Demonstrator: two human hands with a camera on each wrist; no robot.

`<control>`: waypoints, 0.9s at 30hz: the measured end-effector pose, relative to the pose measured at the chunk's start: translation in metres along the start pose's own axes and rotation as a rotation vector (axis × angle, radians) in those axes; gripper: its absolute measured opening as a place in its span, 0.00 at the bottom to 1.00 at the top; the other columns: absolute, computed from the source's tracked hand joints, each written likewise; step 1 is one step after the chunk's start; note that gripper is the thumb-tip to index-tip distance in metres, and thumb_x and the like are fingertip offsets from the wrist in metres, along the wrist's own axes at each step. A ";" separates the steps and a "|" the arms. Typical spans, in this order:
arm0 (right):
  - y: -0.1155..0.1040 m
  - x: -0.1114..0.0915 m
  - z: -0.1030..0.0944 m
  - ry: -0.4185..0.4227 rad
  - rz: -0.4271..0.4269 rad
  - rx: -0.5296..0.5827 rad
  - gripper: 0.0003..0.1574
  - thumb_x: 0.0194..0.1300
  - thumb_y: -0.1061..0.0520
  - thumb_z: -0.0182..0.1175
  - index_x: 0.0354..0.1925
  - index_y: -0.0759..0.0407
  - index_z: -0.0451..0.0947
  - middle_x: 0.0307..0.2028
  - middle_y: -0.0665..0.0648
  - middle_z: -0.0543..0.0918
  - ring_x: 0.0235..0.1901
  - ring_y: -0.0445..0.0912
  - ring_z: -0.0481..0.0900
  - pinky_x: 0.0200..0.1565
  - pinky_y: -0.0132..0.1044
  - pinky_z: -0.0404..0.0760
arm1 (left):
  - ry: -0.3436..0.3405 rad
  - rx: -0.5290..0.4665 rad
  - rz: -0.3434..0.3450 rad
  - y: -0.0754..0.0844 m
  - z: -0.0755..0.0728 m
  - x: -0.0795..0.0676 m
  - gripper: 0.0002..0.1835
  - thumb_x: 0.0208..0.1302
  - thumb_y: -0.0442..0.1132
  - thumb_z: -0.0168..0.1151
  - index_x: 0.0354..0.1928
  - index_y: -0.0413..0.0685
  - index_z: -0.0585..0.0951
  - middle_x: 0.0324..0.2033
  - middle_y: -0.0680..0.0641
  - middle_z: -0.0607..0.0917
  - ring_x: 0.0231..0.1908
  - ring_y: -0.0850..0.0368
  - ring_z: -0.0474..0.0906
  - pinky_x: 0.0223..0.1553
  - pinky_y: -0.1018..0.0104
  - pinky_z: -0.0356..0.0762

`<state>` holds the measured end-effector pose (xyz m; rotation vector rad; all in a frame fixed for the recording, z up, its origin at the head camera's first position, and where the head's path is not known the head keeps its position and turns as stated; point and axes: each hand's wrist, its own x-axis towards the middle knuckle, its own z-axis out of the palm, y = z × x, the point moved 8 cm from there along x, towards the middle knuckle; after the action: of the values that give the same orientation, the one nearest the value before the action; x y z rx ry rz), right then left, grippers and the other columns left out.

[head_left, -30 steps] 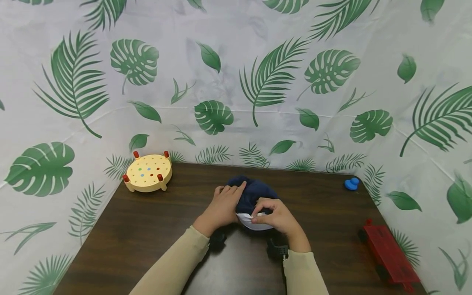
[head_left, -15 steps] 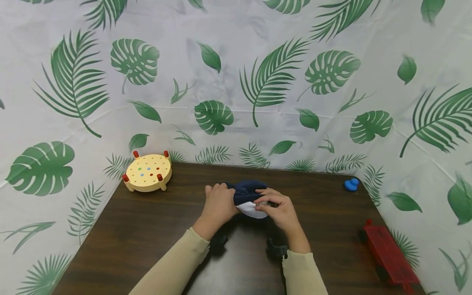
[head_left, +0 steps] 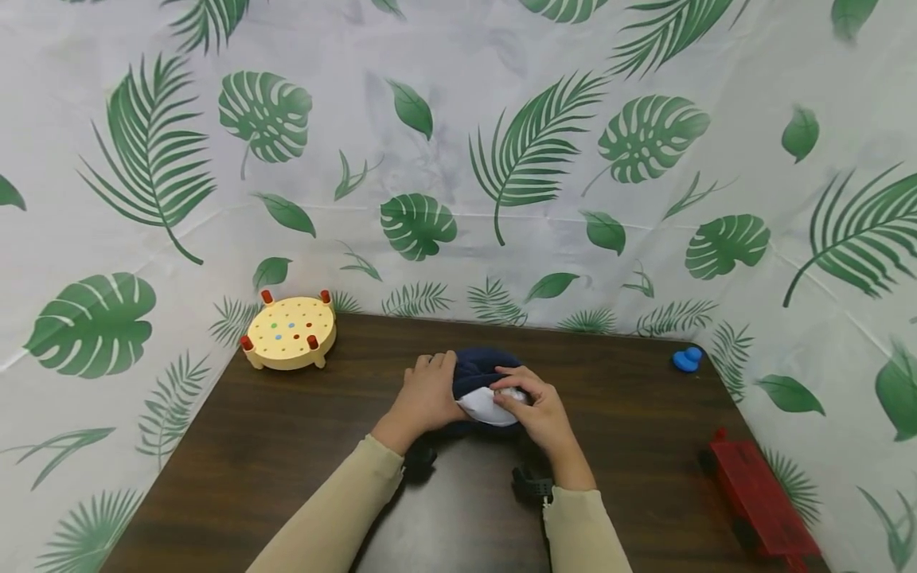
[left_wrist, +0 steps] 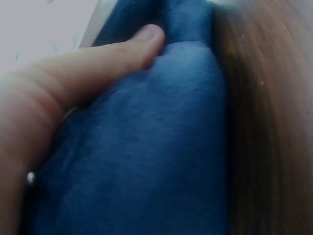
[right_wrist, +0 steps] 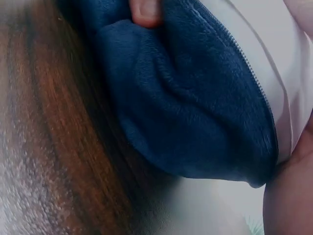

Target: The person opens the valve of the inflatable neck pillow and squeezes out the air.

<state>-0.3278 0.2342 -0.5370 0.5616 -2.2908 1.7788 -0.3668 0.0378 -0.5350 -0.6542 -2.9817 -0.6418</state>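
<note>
A dark blue plush zippered cover [head_left: 478, 363] with white fabric [head_left: 478, 406] in its opening lies between the hands in the head view. My left hand [head_left: 426, 391] grips its left side; in the left wrist view the thumb [left_wrist: 107, 61] lies along the blue plush [left_wrist: 156, 147]. At the right of the opening, my right hand [head_left: 543, 410] pinches the white fabric between thumb and fingers. The right wrist view shows the zipper teeth [right_wrist: 244, 59] between blue plush [right_wrist: 195, 132] and white fabric, with a fingertip [right_wrist: 146, 11] pressing the plush at the top.
A yellow round pegboard [head_left: 290, 330] with red-tipped legs stands at the table's back left corner. A small blue knobbed piece [head_left: 687, 360] sits at the back right, and a red wheeled toy wagon [head_left: 762, 497] along the right edge. Leaf-printed cloth hangs behind the brown table [head_left: 301, 446].
The cover has been bunched and tipped, so its top looks lower and the white fabric faces up more. My left fingers have shifted left, and my right hand has moved slightly up.
</note>
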 end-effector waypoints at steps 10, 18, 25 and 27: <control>0.003 -0.004 0.005 -0.029 0.068 -0.007 0.14 0.65 0.61 0.79 0.49 0.51 0.93 0.67 0.56 0.86 0.73 0.55 0.78 0.70 0.26 0.72 | 0.006 0.016 0.015 -0.003 0.003 -0.004 0.56 0.56 0.71 0.79 0.85 0.83 0.62 0.61 0.38 0.81 0.56 0.38 0.76 0.54 0.39 0.77; -0.001 0.002 0.005 -0.024 0.050 -0.022 0.14 0.65 0.61 0.79 0.49 0.50 0.93 0.66 0.55 0.86 0.73 0.54 0.78 0.71 0.26 0.71 | 0.064 0.028 0.004 -0.002 -0.005 -0.002 0.47 0.62 0.71 0.75 0.82 0.83 0.67 0.57 0.40 0.82 0.51 0.42 0.75 0.52 0.42 0.76; -0.010 0.001 0.000 0.019 -0.028 -0.028 0.14 0.62 0.64 0.80 0.46 0.53 0.94 0.63 0.60 0.88 0.72 0.56 0.79 0.73 0.30 0.71 | 0.148 0.017 0.030 0.006 -0.010 -0.004 0.39 0.69 0.62 0.73 0.80 0.79 0.72 0.54 0.40 0.83 0.46 0.43 0.75 0.48 0.45 0.76; -0.013 0.001 -0.002 0.042 -0.058 -0.029 0.14 0.61 0.66 0.80 0.45 0.54 0.94 0.61 0.62 0.89 0.73 0.58 0.78 0.79 0.36 0.66 | 0.180 0.021 0.036 0.010 -0.012 -0.006 0.38 0.69 0.58 0.75 0.79 0.77 0.74 0.50 0.42 0.83 0.43 0.45 0.75 0.45 0.48 0.76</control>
<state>-0.3233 0.2334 -0.5250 0.5742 -2.2452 1.7121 -0.3578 0.0387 -0.5212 -0.6124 -2.8009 -0.6307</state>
